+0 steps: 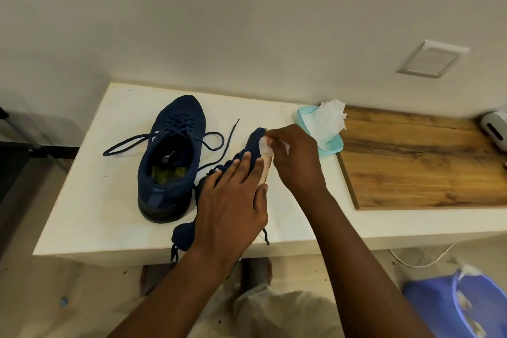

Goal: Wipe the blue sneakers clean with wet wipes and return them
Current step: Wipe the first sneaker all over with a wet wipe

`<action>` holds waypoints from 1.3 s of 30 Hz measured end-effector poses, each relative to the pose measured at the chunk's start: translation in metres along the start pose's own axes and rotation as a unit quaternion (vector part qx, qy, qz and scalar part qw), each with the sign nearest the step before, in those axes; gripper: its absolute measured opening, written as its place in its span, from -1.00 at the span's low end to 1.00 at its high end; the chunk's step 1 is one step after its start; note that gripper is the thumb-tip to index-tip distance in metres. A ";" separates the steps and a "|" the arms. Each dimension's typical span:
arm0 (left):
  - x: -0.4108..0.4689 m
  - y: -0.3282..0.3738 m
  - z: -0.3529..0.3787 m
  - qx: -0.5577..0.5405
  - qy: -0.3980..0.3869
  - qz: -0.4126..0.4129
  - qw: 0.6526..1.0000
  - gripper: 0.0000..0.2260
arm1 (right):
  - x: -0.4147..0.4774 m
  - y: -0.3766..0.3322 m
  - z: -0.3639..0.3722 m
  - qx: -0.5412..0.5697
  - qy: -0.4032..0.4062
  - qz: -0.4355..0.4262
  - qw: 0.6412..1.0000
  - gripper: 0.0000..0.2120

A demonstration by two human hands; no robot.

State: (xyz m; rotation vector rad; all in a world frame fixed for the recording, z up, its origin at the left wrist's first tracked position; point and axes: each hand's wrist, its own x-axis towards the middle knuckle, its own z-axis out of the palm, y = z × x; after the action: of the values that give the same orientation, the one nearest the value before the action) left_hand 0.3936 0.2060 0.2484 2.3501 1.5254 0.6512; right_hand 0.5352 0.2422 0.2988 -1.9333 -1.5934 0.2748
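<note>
One dark blue sneaker (171, 156) stands upright on the white table (104, 200), toe pointing away, laces spread loose. The second blue sneaker (253, 145) lies on its side to the right of it, its pale sole facing right. My left hand (233, 208) lies flat over this shoe, fingers straight, pressing it down. My right hand (295, 156) pinches a white wet wipe (264, 145) against the sole edge near the toe. Much of the shoe is hidden under my left hand.
A light blue wipes pack (333, 144) with a white wipe (327, 121) sticking out sits at the table's back right, by a wooden board (428, 164). A white device (496, 126) is at the far right. A blue bin (450, 307) stands on the floor, lower right.
</note>
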 end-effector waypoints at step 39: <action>0.000 0.014 -0.001 0.012 -0.029 0.006 0.999 -0.58 | -0.017 0.016 -0.018 0.009 -0.030 -0.042 0.999 -0.84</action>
State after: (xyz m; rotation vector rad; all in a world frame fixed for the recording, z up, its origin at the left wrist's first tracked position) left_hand 0.4041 0.2003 0.2559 2.3752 1.5037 0.5652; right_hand 0.5536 0.2186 0.2999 -1.8562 -1.6996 0.3139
